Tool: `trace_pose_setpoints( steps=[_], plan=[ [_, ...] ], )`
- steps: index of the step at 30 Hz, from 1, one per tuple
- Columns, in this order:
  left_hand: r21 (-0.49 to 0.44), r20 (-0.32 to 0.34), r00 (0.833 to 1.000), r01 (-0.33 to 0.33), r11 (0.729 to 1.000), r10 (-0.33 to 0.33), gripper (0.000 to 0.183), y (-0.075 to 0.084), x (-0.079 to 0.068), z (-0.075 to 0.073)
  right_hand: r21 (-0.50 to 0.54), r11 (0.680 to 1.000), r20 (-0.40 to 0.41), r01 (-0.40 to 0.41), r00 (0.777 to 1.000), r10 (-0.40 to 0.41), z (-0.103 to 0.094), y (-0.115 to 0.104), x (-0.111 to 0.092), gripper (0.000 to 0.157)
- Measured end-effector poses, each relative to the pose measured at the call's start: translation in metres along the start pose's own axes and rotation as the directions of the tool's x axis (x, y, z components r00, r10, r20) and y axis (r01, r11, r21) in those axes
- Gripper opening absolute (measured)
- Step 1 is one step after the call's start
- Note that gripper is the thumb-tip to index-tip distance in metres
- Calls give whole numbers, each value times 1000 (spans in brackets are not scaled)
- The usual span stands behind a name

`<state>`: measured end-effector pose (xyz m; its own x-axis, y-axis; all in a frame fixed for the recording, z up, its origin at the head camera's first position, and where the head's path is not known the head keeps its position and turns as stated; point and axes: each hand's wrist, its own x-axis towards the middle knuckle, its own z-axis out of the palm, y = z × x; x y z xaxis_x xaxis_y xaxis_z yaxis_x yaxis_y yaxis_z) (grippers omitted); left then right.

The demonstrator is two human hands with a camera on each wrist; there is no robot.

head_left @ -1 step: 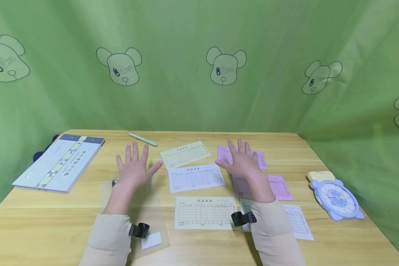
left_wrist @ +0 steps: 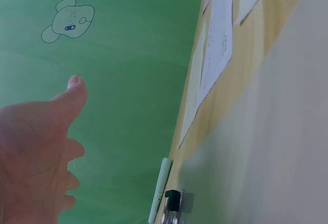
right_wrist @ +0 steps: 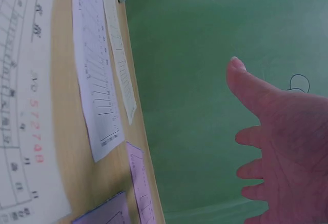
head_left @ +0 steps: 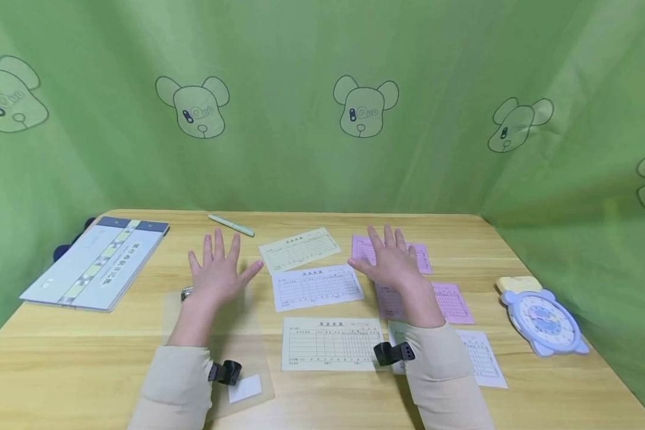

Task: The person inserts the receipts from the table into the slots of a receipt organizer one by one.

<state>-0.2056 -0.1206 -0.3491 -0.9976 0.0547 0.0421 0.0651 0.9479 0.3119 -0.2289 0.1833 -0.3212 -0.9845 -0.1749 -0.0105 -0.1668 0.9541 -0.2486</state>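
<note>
My left hand [head_left: 217,275] is held above a see-through clipboard [head_left: 244,346], fingers spread and holding nothing. The board's metal clip [left_wrist: 172,211] shows near its far end, partly behind the hand in the head view. Over the right side, my right hand [head_left: 395,269] hovers with fingers spread too, also holding nothing. Beneath it lie a purple printed slip [head_left: 422,258] and a pink one [head_left: 452,303], both partly covered. Between the hands are a cream slip [head_left: 300,249], a lilac-white slip [head_left: 318,288] and a pale green slip [head_left: 330,346], all printed with ruled grids.
A white ledger pad [head_left: 94,263] with a dark blue band lies at left. Behind the left hand is a mint pen [head_left: 231,226]. At right sit a blue animal-shaped clock [head_left: 544,322] and a yellow block [head_left: 518,284]. Another slip [head_left: 484,358] lies under the right forearm. A green curtain [head_left: 285,167] closes the back.
</note>
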Motion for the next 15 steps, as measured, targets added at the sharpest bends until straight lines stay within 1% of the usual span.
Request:
trace_pose_setpoints(
  steps=[9, 12, 15],
  plan=[
    [0, 9, 1000, -5, 1000, 5, 80, -2, 0, 1, 9, 1000, 3, 6, 1000, -6, 0, 0, -1, 88],
    [-1, 11, 1000, -16, 1000, 16, 80, -5, -1, 2, 10, 1000, -7, 25, 1000, -25, -2, 3, -6, 87],
    [-21, 2, 1000, -27, 999, 27, 80, -12, -3, 1, 26, 997, -20, 67, 998, -67, -3, 10, -15, 86]
  ],
)
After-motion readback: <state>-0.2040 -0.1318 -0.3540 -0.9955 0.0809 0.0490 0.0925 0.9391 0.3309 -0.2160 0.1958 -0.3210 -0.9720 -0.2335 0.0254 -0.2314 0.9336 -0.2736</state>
